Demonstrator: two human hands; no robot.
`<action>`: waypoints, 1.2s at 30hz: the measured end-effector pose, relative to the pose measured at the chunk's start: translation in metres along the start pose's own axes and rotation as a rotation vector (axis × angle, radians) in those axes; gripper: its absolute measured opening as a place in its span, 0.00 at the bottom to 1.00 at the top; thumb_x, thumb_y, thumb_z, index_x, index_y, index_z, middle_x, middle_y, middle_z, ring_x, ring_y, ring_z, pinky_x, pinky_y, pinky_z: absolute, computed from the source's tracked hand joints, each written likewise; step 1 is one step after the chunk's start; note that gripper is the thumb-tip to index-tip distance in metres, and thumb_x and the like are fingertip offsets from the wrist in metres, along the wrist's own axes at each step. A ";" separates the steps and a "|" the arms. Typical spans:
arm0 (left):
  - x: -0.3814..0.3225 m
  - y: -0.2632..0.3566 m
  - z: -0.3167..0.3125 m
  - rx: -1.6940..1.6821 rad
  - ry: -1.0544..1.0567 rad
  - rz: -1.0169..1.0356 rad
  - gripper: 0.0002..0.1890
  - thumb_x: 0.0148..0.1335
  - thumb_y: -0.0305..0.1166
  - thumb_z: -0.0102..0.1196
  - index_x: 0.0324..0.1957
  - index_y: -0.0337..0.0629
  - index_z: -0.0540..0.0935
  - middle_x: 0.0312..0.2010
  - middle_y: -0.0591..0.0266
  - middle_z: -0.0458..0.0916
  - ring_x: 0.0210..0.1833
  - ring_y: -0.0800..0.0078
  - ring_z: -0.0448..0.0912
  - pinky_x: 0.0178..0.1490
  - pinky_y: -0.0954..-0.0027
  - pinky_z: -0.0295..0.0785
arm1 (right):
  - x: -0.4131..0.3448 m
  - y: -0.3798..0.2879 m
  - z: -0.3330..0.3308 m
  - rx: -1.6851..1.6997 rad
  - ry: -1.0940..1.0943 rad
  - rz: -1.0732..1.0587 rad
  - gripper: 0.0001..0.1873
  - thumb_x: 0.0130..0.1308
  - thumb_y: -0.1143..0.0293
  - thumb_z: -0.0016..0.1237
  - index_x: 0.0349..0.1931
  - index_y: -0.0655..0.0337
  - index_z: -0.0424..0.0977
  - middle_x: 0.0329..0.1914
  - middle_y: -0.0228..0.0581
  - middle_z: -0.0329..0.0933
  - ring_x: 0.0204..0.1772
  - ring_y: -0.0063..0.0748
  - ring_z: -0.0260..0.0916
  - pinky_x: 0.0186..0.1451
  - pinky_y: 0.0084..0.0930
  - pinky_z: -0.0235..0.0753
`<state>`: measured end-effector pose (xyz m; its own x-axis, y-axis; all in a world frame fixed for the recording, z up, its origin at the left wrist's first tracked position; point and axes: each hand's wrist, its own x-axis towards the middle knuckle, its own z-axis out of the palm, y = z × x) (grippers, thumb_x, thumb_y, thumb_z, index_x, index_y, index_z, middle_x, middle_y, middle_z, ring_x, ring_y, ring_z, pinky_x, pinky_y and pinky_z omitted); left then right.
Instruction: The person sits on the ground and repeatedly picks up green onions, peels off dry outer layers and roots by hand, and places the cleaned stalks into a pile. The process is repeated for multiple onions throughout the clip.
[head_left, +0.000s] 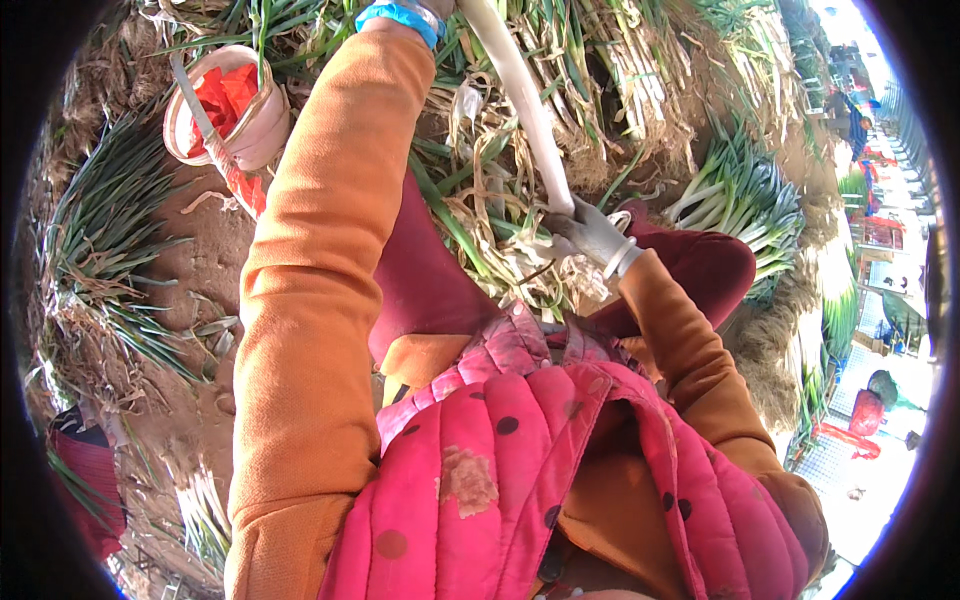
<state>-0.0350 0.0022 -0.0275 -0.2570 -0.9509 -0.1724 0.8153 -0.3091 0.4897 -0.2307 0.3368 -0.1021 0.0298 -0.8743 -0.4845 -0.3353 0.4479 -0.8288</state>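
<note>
A long white green-onion stalk (529, 105) slants down from the top edge of the view. Around its lower end are the dark-tipped fingers of my right hand (596, 234), in a pale glove with a white band at the wrist. My left hand (431, 6) is mostly cut off by the top edge, beside the stalk's upper part; its fingers are hidden. A blue cuff (401, 19) circles that wrist. Dry husks and loose leaves (487, 202) lie between my legs, below the stalk.
At the left stands a pale bucket (262, 131) holding red material (225, 97). A flat-bladed tool with a wrapped handle (217, 150) crosses its rim. Green-onion piles lie at the left (112, 232), ahead (630, 67) and right (750, 202). A maroon fabric item (90, 480) is lower left.
</note>
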 end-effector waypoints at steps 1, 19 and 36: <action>-0.005 0.002 0.007 -0.043 -0.054 0.039 0.18 0.64 0.51 0.55 0.45 0.49 0.77 0.35 0.61 0.78 0.38 0.66 0.76 0.44 0.58 0.74 | -0.002 -0.016 -0.001 -0.058 -0.002 0.041 0.21 0.65 0.67 0.53 0.55 0.69 0.69 0.36 0.29 0.74 0.36 0.17 0.67 0.42 0.18 0.70; 0.006 -0.021 -0.004 0.215 0.289 0.031 0.09 0.62 0.33 0.55 0.31 0.41 0.71 0.21 0.62 0.69 0.22 0.70 0.72 0.33 0.61 0.83 | -0.072 -0.141 0.032 0.838 0.108 -0.162 0.30 0.70 0.37 0.30 0.49 0.55 0.67 0.25 0.22 0.64 0.23 0.15 0.59 0.23 0.15 0.58; -0.010 0.069 -0.018 -0.358 -0.386 -0.016 0.12 0.68 0.42 0.50 0.35 0.45 0.73 0.17 0.73 0.70 0.18 0.77 0.70 0.36 0.66 0.77 | -0.040 -0.123 -0.039 -0.417 0.302 -0.497 0.20 0.75 0.64 0.37 0.60 0.68 0.67 0.56 0.47 0.74 0.58 0.35 0.71 0.60 0.30 0.69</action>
<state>0.0330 -0.0095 -0.0081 -0.3883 -0.9031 0.1834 0.9186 -0.3634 0.1551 -0.2273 0.3091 0.0303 0.0307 -0.9970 0.0714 -0.6835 -0.0731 -0.7263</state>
